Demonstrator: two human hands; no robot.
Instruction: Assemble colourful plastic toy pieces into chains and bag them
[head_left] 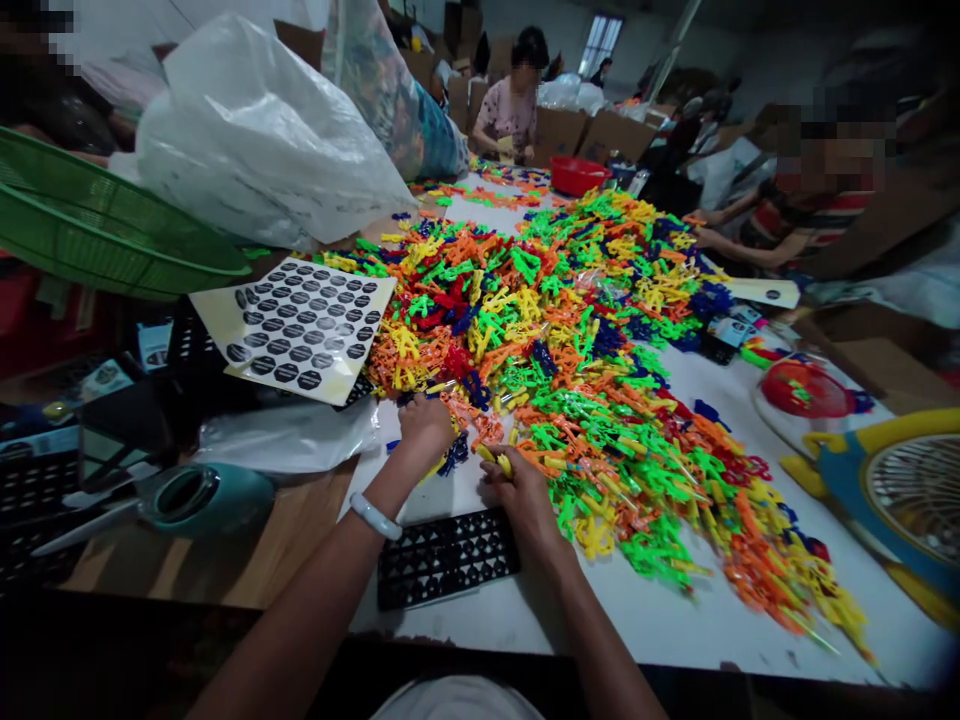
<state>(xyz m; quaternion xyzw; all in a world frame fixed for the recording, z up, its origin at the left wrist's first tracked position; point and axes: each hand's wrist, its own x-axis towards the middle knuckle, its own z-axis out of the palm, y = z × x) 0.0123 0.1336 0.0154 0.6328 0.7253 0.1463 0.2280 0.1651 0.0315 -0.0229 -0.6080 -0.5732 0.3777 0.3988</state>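
My left hand (pixel 426 432), with a pale bangle (pixel 376 516) on its wrist, is at the near edge of a heap of small coloured plastic figures (pixel 517 300). Its fingers are curled down among the pieces, and what they grip is hidden. My right hand (pixel 525 495) is closed on a small yellow plastic piece (pixel 504 464), held between thumb and fingers. Dark blue pieces (pixel 454 455) lie between the two hands. Below them, flat on the white table (pixel 480 625), is a black perforated tray (pixel 448 560).
Left of the heap are a sticker sheet (pixel 296 325), clear plastic bags (pixel 292 440), a teal container (pixel 214 500) and a green basket (pixel 97 235). A fan (pixel 907 490) and red sieve (pixel 806 388) stand right. Co-workers sit at the far side (pixel 510 110) and right side (pixel 795 230).
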